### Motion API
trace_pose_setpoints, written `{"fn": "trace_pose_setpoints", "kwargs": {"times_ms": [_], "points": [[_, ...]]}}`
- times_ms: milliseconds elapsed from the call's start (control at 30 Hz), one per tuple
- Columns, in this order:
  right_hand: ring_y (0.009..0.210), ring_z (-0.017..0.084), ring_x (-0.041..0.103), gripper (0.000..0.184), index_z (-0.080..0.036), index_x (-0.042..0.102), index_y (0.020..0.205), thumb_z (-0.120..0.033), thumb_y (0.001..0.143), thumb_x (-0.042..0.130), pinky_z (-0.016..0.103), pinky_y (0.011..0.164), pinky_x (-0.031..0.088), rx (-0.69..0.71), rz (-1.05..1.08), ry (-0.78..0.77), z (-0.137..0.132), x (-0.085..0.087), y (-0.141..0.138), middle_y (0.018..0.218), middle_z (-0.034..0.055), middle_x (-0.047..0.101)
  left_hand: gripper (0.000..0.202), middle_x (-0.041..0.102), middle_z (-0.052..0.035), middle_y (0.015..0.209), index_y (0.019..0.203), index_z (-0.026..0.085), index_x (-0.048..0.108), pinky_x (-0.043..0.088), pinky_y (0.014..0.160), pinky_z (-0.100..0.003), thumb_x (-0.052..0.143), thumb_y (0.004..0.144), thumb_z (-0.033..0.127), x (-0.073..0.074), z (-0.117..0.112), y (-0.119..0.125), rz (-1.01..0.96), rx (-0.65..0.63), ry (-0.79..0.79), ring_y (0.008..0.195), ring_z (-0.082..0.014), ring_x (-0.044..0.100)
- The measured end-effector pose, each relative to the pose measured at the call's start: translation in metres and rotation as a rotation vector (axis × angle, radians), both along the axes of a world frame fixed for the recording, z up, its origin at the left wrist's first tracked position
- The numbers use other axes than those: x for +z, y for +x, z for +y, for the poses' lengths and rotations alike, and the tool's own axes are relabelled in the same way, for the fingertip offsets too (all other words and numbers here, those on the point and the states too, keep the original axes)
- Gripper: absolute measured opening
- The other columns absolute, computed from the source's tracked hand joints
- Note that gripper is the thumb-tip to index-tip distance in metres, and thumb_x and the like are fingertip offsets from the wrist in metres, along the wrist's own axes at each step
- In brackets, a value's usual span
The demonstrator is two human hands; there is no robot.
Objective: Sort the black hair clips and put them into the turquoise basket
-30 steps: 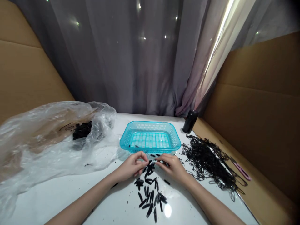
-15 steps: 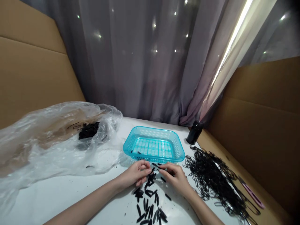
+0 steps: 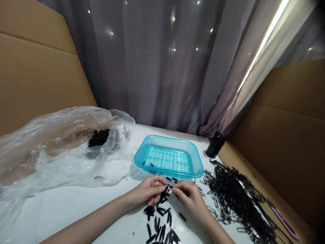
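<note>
Low centre, we see left hand (image 3: 149, 190) and right hand (image 3: 190, 199), fingers curled, jointly pinching one small black piece (image 3: 168, 186) (just below the blue basket (image 3: 174, 141)), above the scattered pile (image 3: 160, 229).

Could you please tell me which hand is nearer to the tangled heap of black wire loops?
The right hand. It lies just left of the heap, not touching; the left hand is farther left, beyond it. Their fingers meet on a small black piece.
</note>
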State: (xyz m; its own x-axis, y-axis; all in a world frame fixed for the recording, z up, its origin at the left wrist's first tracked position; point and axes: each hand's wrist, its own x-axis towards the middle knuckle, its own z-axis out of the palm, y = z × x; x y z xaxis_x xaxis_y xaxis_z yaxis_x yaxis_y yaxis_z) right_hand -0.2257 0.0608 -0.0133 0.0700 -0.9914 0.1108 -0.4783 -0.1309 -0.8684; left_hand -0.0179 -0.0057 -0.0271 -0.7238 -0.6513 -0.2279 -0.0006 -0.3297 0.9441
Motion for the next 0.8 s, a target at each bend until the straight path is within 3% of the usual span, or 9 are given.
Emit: {"fn": "trace_pose_setpoints", "kwargs": {"times_ms": [133,367,467,567,733,800], "points": [[0.062,0.003,0.054,0.037,-0.015,0.077,0.087,-0.047,0.092,0.058,0.011,0.059,0.039,-0.009,0.011,-0.084,0.000,0.003,0.000,0.076,0.0036,0.068,0.057,0.068,-0.0073,0.092,0.097,0.012,0.062,0.035,0.036,-0.016,0.075,0.074,0.061,0.006,0.003,-0.002,0.005,-0.048,0.073,0.047,-0.0051,0.055],[0.073,0.008,0.065,0.025,-0.018,0.076,0.095,-0.034,0.094,0.057,0.014,0.070,0.051,0.058,0.060,-0.348,0.003,0.004,-0.005,0.080,0.0055,0.071,0.056,0.065,-0.0023,0.078,0.090,0.011,0.064,0.031,0.034,-0.013,0.079,0.069,0.061,0.008,0.007,-0.005,0.069,-0.012,0.125,0.043,-0.0021,0.046],[0.076,0.007,0.068,0.019,-0.017,0.073,0.101,-0.022,0.094,0.057,0.012,0.068,0.052,0.121,0.207,-0.592,0.005,0.009,-0.006,0.084,0.0054,0.072,0.051,0.064,-0.0008,0.072,0.085,0.013,0.061,0.030,0.032,-0.013,0.080,0.070,0.058,0.010,0.006,-0.001,0.094,0.015,0.116,0.040,-0.0021,0.043],[0.077,0.006,0.069,0.018,-0.017,0.071,0.105,-0.016,0.092,0.058,0.012,0.069,0.053,0.114,0.360,-0.794,0.007,0.015,-0.006,0.084,0.0039,0.072,0.049,0.061,0.0014,0.057,0.083,0.013,0.061,0.028,0.032,-0.013,0.078,0.073,0.058,0.012,0.006,0.004,0.082,0.001,0.057,0.035,-0.0035,0.043],[0.079,0.007,0.071,0.020,-0.019,0.069,0.110,-0.019,0.093,0.059,0.014,0.072,0.056,0.078,0.459,-0.857,0.013,0.022,-0.006,0.089,0.0025,0.074,0.048,0.056,0.0040,0.051,0.087,0.016,0.061,0.029,0.033,-0.016,0.072,0.078,0.062,0.017,0.007,0.009,-0.012,0.003,-0.110,0.034,-0.0055,0.040],[0.079,0.006,0.071,0.019,-0.019,0.068,0.109,-0.020,0.094,0.058,0.013,0.071,0.056,0.059,0.473,-0.860,0.014,0.024,-0.006,0.089,0.0020,0.073,0.040,0.059,0.0012,0.057,0.086,0.016,0.063,0.034,0.039,-0.019,0.066,0.084,0.056,0.022,0.005,0.013,-0.043,0.061,-0.275,0.041,-0.0084,0.047]]}}
